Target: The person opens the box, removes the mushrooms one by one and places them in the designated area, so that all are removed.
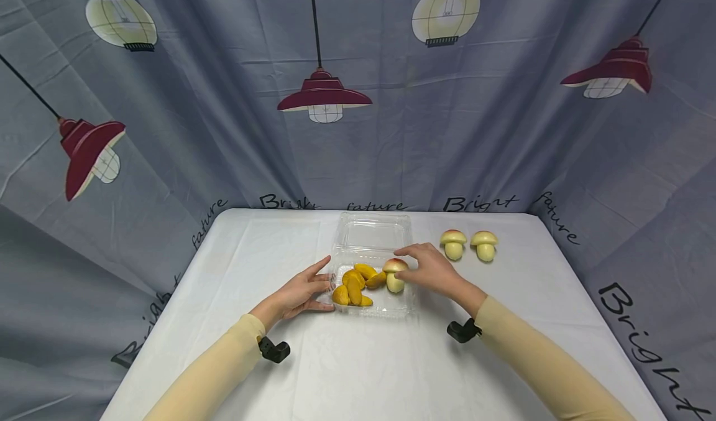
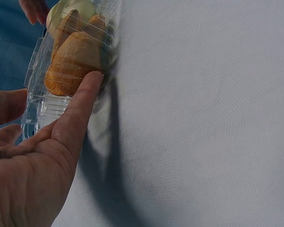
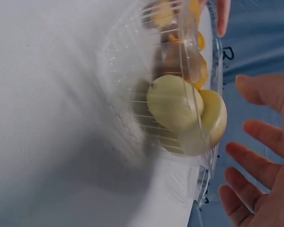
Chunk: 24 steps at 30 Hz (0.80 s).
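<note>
A clear plastic clamshell box (image 1: 386, 309) lies on the table, its lid (image 1: 375, 231) folded back toward the far side. Inside, on the left, are several yellow-orange, rounded lumps (image 1: 353, 289), also seen through the wall in the left wrist view. On the right in the box sits a toy mushroom (image 3: 175, 101) with a pale stem and a reddish-topped cap. My left hand (image 1: 299, 292) rests against the box's left side with its fingers extended. Just above and beside the mushroom is my right hand (image 1: 433, 272); its fingers are spread, apart from the mushroom in the right wrist view.
Two more toy mushrooms, a nearer-left one (image 1: 453, 244) and a right one (image 1: 485, 245), stand at the table's back right. A white cloth covers the table (image 1: 358, 371). Behind it hangs a grey-blue curtain (image 1: 369, 160) printed with lamps.
</note>
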### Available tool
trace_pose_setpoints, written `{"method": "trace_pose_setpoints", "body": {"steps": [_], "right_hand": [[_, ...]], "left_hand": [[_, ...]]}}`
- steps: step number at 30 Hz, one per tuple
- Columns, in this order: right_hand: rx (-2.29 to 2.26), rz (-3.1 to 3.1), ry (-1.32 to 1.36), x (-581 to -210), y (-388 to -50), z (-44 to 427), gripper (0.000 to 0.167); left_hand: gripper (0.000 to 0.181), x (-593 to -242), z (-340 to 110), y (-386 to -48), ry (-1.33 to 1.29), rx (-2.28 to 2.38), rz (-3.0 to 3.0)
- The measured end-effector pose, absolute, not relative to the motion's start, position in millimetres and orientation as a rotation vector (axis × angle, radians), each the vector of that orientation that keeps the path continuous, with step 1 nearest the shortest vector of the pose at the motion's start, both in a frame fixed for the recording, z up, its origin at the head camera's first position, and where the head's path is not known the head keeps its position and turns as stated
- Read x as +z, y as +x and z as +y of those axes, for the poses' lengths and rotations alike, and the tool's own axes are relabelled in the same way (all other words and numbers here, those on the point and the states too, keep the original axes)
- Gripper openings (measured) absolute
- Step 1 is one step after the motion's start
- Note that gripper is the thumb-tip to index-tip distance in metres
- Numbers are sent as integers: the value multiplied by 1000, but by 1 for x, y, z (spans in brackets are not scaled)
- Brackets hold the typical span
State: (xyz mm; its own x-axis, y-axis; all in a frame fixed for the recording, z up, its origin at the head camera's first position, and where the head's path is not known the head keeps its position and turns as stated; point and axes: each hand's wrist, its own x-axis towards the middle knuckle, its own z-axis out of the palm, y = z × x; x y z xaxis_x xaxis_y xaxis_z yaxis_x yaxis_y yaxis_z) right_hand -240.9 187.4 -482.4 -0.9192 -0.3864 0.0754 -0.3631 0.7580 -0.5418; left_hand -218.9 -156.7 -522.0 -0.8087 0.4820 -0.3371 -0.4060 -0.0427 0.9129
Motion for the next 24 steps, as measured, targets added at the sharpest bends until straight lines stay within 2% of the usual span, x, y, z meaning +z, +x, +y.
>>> {"method": "trace_pose_setpoints", "body": {"steps": [11,24], "right_hand": [[-505,3091,-673,-487,-243,175,43],[-305,3135,-736,-496,-243,169,62]], "left_hand": [[74,-522,-157,-219,80,1904,1636],[75,-523,-157,-220,74,1903,1641]]}}
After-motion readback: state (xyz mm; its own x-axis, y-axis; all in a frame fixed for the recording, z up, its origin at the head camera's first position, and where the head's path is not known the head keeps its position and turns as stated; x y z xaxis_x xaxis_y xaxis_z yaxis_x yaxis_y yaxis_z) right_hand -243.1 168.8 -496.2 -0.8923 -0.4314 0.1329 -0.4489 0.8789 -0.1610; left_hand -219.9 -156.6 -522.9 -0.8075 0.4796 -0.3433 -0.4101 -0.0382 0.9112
